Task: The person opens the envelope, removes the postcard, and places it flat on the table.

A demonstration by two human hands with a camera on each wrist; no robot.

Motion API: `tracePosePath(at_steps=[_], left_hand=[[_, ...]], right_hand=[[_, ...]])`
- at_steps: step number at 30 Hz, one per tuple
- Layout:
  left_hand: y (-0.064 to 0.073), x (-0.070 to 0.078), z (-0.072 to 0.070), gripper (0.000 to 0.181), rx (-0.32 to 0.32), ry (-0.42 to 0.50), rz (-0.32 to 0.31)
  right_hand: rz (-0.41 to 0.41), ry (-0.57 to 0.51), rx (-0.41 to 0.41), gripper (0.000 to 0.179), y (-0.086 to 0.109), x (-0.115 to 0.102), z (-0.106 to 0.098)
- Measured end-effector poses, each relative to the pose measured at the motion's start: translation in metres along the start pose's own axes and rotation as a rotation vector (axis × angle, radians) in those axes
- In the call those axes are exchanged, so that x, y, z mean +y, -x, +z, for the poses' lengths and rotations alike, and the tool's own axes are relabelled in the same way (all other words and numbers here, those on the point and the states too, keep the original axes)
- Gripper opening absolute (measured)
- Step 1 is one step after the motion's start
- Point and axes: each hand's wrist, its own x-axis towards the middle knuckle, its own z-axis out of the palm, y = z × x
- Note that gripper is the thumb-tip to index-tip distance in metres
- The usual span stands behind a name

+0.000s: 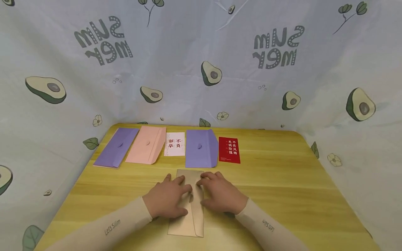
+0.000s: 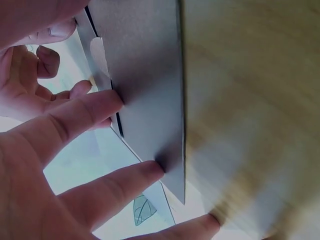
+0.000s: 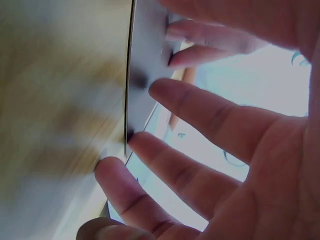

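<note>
A beige paper envelope lies lengthwise at the front middle of the table, its long flap folded over along the right side. My left hand rests on its left part with fingers spread. My right hand touches the flap's right edge with its fingertips. In the left wrist view, fingertips press the envelope near a small rounded tab at a dark slit. The right wrist view has extended fingers against the envelope's surface. Neither hand pinches anything visibly.
Along the back of the wooden table lie a purple envelope, a pink envelope, a white printed card, a second purple envelope and a red card. A patterned cloth hangs behind.
</note>
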Motion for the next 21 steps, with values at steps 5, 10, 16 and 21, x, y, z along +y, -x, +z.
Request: tracePosePath(at_steps=[5,10,16,21], left_hand=[[-0.002,-0.002,0.003,0.057,0.007,-0.015,0.008],[-0.003,-0.003,0.002,0.065,0.004,-0.009,0.012],[-0.006,-0.003,0.000,0.071,0.006,-0.010,0.013],[-0.007,-0.002,0.000,0.070,0.010,0.009,0.015]], right_hand=[[0.008,-0.009,0.017,0.065,0.000,-0.009,0.005],[0.039,0.039,-0.004,0.086,0.000,-0.018,0.013],[0.041,0.103,-0.005,0.101,-0.001,-0.021,0.019],[0.024,0.141,-0.009,0.101,-0.001,-0.020,0.022]])
